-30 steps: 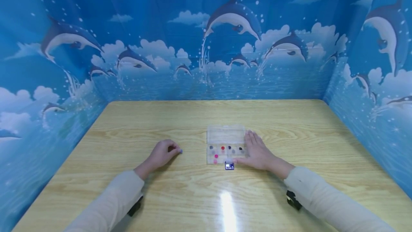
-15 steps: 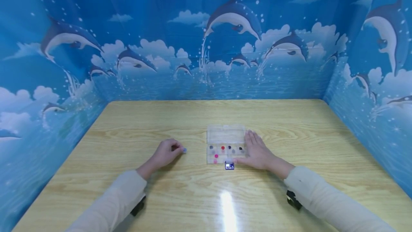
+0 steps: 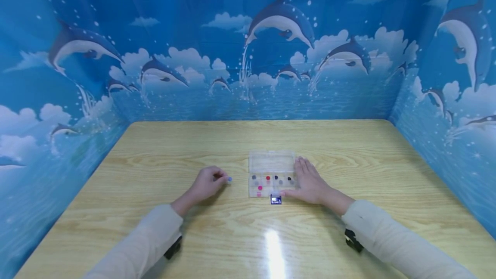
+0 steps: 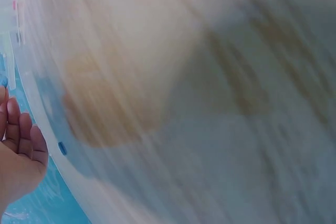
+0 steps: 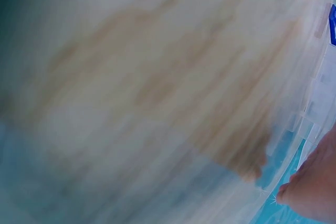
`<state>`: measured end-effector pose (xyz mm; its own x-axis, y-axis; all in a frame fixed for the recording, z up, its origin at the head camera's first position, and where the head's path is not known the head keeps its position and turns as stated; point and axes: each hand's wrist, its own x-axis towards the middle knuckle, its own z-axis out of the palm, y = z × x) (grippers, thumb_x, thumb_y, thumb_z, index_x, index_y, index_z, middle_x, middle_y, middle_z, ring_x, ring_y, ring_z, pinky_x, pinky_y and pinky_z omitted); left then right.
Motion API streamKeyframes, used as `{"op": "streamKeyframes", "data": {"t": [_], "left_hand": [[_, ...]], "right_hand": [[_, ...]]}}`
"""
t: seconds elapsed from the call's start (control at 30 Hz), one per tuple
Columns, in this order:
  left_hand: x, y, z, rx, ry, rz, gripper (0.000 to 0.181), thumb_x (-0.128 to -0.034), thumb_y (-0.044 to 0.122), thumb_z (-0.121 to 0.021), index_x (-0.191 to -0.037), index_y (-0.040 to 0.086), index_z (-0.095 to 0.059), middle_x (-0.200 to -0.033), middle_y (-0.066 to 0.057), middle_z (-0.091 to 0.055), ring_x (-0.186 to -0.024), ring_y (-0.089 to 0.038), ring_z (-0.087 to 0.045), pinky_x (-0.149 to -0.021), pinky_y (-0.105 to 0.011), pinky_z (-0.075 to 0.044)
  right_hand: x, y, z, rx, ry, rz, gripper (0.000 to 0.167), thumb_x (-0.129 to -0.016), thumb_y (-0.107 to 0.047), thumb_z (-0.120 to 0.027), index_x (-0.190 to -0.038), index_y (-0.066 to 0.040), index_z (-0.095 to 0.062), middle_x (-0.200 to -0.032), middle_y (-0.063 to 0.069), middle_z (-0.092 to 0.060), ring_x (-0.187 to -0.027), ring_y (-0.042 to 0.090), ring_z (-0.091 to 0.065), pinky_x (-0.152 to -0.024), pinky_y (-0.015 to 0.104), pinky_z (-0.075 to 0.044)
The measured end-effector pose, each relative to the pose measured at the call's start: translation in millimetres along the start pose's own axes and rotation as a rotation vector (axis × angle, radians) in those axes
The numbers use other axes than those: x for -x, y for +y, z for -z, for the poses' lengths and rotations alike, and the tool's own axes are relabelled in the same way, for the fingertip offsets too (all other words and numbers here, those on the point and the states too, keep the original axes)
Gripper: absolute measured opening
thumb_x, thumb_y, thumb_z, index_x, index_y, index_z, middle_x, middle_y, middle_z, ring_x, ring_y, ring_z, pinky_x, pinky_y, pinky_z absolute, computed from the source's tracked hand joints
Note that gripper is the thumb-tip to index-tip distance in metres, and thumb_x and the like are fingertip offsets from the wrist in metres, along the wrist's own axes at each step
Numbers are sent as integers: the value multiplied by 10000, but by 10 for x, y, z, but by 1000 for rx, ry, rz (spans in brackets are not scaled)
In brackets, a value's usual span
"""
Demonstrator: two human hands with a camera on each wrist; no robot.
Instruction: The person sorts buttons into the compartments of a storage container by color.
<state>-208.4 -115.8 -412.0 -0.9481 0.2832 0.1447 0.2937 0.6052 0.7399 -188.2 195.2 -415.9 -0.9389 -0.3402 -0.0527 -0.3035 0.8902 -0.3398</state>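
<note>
My left hand (image 3: 207,183) is just above the table, left of a clear plastic compartment box (image 3: 253,193). Between thumb and fingertips it pinches a small blue piece (image 3: 230,179), too small to tell its kind; the left wrist view catches only a bit of this blue piece (image 4: 4,82) at the left edge. My right hand (image 3: 310,183) rests with fairly straight fingers against the box's right side, thumb near its front. The box's clear lid (image 3: 272,161) lies folded back. Small round pieces, red (image 3: 268,178), pink (image 3: 260,188) and dark (image 3: 276,177), sit in its compartments.
A small blue-framed tag (image 3: 276,200) is at the box's front edge. Glossy wood-grain tabletop (image 3: 186,141) surrounds the box, with a light glare near the front. A dolphin-print curtain (image 3: 248,94) stands along the back and sides. A dark blue spot (image 4: 62,148) shows on the table.
My left hand has moved right, toward the box, with the small blue piece still pinched. The right hand and the box stay where they were.
</note>
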Motion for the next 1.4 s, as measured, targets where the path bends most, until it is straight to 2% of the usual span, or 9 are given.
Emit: {"op": "streamKeyframes", "data": {"t": [0.13, 0.37, 0.57, 0.9, 1.07, 1.4], "left_hand": [[-13, 38, -24, 19, -11, 23, 75, -843, 86, -653, -832, 12, -667, -797, -66, -658, -755, -124, -572, -679, -192, -477], [-32, 90, -58, 56, -21, 21, 77, -842, 83, -653, -842, 8, -668, -801, -72, -660, -762, -128, -571, -670, -188, -468], [-43, 126, -91, 62, -2, 25, 70, -838, 69, -656, -837, 1, -670, -802, -83, -660, -769, -143, -574, -674, -183, -462], [-84, 175, -164, 58, 16, -21, 66, -828, 57, -663, -830, -8, -675, -788, -91, -663, -753, -147, -587, -702, -210, -481], [-97, 194, -199, 68, 9, -13, 59, -824, 60, -666, -825, 2, -675, -785, -80, -657, -751, -137, -578, -692, -212, -480], [-132, 290, -260, 75, -2, -35, 64, -831, 57, -654, -841, -1, -678, -797, -84, -662, -762, -151, -595, -729, -246, -507]], "right_hand": [[-4, 14, -10, 7, -1, 3, 1086, -804, -625, -554, -1420, 148, -104, -1500, 330, -56, -1397, 469, -55, -1147, 539, -85], [2, 21, -18, 7, -9, -1, 1091, -805, -640, -540, -1426, 139, -95, -1505, 323, -46, -1402, 460, -46, -1150, 534, -78], [7, 24, -31, -6, -16, 4, 1099, -801, -651, -537, -1427, 136, -93, -1508, 318, -41, -1404, 457, -41, -1150, 535, -76], [2, 25, -12, 5, -8, 11, 1099, -797, -646, -548, -1424, 141, -107, -1504, 325, -51, -1400, 462, -52, -1146, 544, -84], [-1, 23, -8, 3, -14, 13, 1102, -799, -650, -540, -1426, 138, -93, -1506, 322, -40, -1401, 462, -43, -1146, 544, -78], [-11, 28, -16, -4, -10, 9, 1117, -790, -662, -541, -1436, 121, -74, -1512, 310, -32, -1407, 450, -32, -1152, 532, -65]]}}
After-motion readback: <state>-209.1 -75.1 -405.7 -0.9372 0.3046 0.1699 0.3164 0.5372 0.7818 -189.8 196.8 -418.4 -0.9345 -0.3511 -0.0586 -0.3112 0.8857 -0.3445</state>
